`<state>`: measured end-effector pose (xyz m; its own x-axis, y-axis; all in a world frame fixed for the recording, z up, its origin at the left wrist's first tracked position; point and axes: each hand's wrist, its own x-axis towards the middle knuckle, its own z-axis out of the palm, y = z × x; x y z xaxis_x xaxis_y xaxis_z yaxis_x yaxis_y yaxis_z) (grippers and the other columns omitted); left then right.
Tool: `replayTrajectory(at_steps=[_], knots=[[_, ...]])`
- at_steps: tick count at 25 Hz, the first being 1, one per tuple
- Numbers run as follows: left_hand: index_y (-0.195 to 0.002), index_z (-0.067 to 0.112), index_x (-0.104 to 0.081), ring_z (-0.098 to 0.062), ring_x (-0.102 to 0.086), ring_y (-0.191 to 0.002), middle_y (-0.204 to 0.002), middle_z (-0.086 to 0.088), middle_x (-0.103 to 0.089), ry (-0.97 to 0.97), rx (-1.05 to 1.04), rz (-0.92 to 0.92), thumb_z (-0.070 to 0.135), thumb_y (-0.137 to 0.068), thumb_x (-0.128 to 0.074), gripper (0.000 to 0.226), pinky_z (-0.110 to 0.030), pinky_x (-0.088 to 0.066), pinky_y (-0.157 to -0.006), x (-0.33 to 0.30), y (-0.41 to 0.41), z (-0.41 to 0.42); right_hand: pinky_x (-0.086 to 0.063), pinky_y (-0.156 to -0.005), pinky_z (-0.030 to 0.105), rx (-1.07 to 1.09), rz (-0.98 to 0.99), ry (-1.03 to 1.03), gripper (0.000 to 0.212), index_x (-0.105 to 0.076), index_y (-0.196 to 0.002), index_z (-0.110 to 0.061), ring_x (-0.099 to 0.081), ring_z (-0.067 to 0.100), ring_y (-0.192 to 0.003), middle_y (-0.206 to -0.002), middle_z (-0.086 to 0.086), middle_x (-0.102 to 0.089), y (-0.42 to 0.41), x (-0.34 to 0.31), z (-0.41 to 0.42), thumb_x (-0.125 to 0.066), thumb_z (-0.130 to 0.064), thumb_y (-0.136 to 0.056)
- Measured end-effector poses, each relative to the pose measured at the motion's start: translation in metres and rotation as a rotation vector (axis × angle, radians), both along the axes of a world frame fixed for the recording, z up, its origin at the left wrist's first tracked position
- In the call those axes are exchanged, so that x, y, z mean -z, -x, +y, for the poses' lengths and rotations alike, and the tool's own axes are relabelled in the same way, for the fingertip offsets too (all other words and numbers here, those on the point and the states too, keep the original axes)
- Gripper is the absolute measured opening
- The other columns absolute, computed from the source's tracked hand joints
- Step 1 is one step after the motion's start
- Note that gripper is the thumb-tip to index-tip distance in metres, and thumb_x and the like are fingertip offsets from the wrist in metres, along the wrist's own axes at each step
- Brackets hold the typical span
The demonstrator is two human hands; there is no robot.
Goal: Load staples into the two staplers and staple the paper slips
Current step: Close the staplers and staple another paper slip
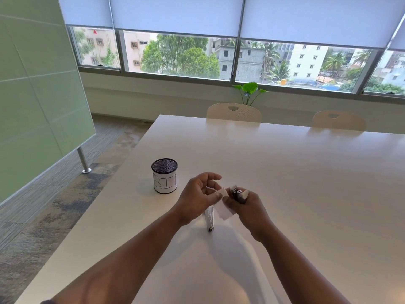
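Our left fingers [215, 195] pinch a paper slip [223, 208]; our right hand [243, 205] grips a dark stapler [238, 195] above the surface [285, 172], a second stapler [210, 218] below.

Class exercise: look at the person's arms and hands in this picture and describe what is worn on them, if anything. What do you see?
Both forearms are bare from the lower edge of the picture to the wrist. The left hand and right hand wear no gloves, and no watch, bracelet or ring shows. At the bottom left corner a small dark edge, perhaps a sleeve, meets the left arm; too little shows to be sure.
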<state>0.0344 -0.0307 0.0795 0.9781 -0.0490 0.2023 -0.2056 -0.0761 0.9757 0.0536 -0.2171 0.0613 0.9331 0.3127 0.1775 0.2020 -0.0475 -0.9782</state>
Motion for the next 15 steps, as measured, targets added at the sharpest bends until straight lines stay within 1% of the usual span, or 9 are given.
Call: replayTrajectory(at_steps=[3,4,5,6,7,8,11,15], knots=[[-0.112,0.013,-0.069,-0.014,-0.073,-0.083,-0.091,-0.004,-0.078,0.172,-0.051,0.034,-0.001,-0.081,-0.081,0.036,-0.022,-0.057,-0.076,0.0059,0.0011,-0.0049,-0.045,-0.055,0.015,0.024,0.032,-0.161,0.012,-0.075,-0.096,-0.011,-0.059,0.003,-0.06,-0.07,-0.008,-0.068,-0.0005,0.0003,0.0004,-0.065,-0.005,-0.096],[-0.109,0.012,-0.07,-0.016,-0.074,-0.083,-0.091,-0.007,-0.079,0.198,-0.065,0.036,0.0,-0.08,-0.082,0.033,-0.023,-0.058,-0.076,0.0069,0.001,-0.0058,-0.046,-0.057,0.017,0.023,0.04,-0.192,0.009,-0.074,-0.097,-0.008,-0.059,0.006,-0.062,-0.07,-0.005,-0.067,-0.001,0.0002,0.0002,-0.065,-0.005,-0.096],[-0.104,0.01,-0.071,-0.017,-0.074,-0.082,-0.09,-0.009,-0.079,0.216,-0.078,0.034,0.0,-0.08,-0.082,0.029,-0.024,-0.058,-0.075,0.0069,0.0011,-0.0062,-0.048,-0.063,0.024,0.018,0.055,-0.221,0.008,-0.072,-0.099,-0.005,-0.06,0.012,-0.068,-0.075,0.001,-0.068,-0.0019,0.0002,0.0003,-0.066,-0.006,-0.095],[-0.1,0.01,-0.072,-0.018,-0.074,-0.08,-0.088,-0.009,-0.079,0.231,-0.086,0.032,-0.001,-0.079,-0.083,0.025,-0.025,-0.059,-0.074,0.0063,0.0008,-0.0064,-0.049,-0.07,0.032,0.01,0.075,-0.252,0.011,-0.071,-0.102,-0.002,-0.061,0.02,-0.076,-0.083,0.009,-0.068,-0.0026,0.0003,0.0002,-0.067,-0.008,-0.094],[-0.096,0.01,-0.073,-0.019,-0.073,-0.079,-0.086,-0.01,-0.078,0.244,-0.085,0.034,-0.001,-0.079,-0.083,0.023,-0.027,-0.06,-0.074,0.0054,0.0003,-0.0065,-0.049,-0.074,0.038,-0.002,0.094,-0.277,0.017,-0.07,-0.106,0.0,-0.061,0.026,-0.082,-0.089,0.014,-0.068,-0.0033,0.0005,-0.0001,-0.069,-0.011,-0.092],[-0.094,0.009,-0.073,-0.02,-0.073,-0.078,-0.085,-0.011,-0.078,0.252,-0.078,0.038,-0.002,-0.078,-0.082,0.022,-0.029,-0.06,-0.074,0.0044,0.0002,-0.0062,-0.05,-0.076,0.042,-0.013,0.109,-0.292,0.023,-0.069,-0.107,0.001,-0.062,0.028,-0.085,-0.093,0.016,-0.069,-0.0035,0.0002,-0.0001,-0.07,-0.015,-0.091],[-0.092,0.005,-0.072,-0.02,-0.071,-0.074,-0.081,-0.013,-0.076,0.27,-0.032,0.06,-0.005,-0.079,-0.081,0.019,-0.028,-0.06,-0.071,0.0021,0.0007,-0.0059,-0.047,-0.076,0.044,-0.007,0.121,-0.299,0.034,-0.066,-0.106,0.004,-0.06,0.03,-0.087,-0.092,0.017,-0.066,-0.003,-0.0017,0.0009,-0.071,-0.024,-0.09],[-0.093,0.006,-0.074,-0.019,-0.07,-0.075,-0.083,-0.012,-0.076,0.288,-0.006,0.096,-0.002,-0.084,-0.078,0.012,-0.028,-0.06,-0.072,0.001,0.0014,-0.0059,-0.047,-0.07,0.039,0.01,0.099,-0.304,0.035,-0.064,-0.1,0.005,-0.058,0.028,-0.084,-0.088,0.014,-0.065,-0.0038,-0.0012,0.0018,-0.072,-0.028,-0.089]])
